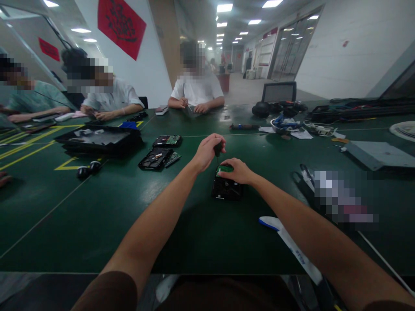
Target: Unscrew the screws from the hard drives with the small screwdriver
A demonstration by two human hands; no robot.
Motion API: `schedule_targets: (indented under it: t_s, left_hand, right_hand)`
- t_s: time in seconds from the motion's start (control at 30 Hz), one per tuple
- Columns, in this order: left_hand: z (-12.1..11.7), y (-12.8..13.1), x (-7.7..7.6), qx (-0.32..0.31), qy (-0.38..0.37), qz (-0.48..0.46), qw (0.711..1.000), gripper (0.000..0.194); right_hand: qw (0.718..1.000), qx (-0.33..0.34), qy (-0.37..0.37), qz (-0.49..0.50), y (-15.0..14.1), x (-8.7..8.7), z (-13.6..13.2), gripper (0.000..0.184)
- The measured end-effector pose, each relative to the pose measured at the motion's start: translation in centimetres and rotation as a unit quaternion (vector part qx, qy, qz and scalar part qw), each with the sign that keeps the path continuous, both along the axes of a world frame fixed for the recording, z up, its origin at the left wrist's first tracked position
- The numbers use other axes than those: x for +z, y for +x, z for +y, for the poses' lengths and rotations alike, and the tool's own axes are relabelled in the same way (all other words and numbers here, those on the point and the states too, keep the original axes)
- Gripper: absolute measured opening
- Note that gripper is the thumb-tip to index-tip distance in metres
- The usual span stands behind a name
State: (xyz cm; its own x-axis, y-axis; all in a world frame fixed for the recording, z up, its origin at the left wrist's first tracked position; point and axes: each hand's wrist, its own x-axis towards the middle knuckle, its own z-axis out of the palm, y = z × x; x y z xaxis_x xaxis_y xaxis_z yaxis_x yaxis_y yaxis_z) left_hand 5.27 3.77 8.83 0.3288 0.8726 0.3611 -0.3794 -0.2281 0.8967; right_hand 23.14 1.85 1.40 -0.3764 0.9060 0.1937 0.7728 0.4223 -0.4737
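Note:
Straight ahead of me on the green table lies a black hard drive (227, 190), with a green circuit board (223, 169) at its far end. My left hand (206, 153) is closed round the dark handle of a screwdriver (218, 149), held upright. Its thin shaft points down at the board; whether the tip touches a screw is too small to see. My right hand (240, 171) grips the drive from the right, thumb and fingers closed over the board end. Further left rest another hard drive (155, 159), a loose circuit board (172, 159) and a drive with its board showing (167, 140).
A black tray (100, 142) stands at the left, with small black round objects (88, 169) nearer me. A white-and-blue strap-like object (293, 246) lies under my right forearm. To the right is a grey metal case (381, 154). Several people sit across the table.

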Motion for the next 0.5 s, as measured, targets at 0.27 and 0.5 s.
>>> schedule_targets:
  t_s: [0.27, 0.5]
  left_hand:
    - [0.01, 0.02, -0.19, 0.051, 0.041, 0.079, 0.995, 0.038]
    - [-0.2, -0.57, 0.43, 0.053, 0.053, 0.099, 0.992, 0.037]
  right_hand:
    - [1.0, 0.001, 0.0, 0.003, -0.05, 0.19, -0.09, 0.053]
    - [1.0, 0.0, -0.014, -0.001, -0.04, 0.44, -0.16, 0.053]
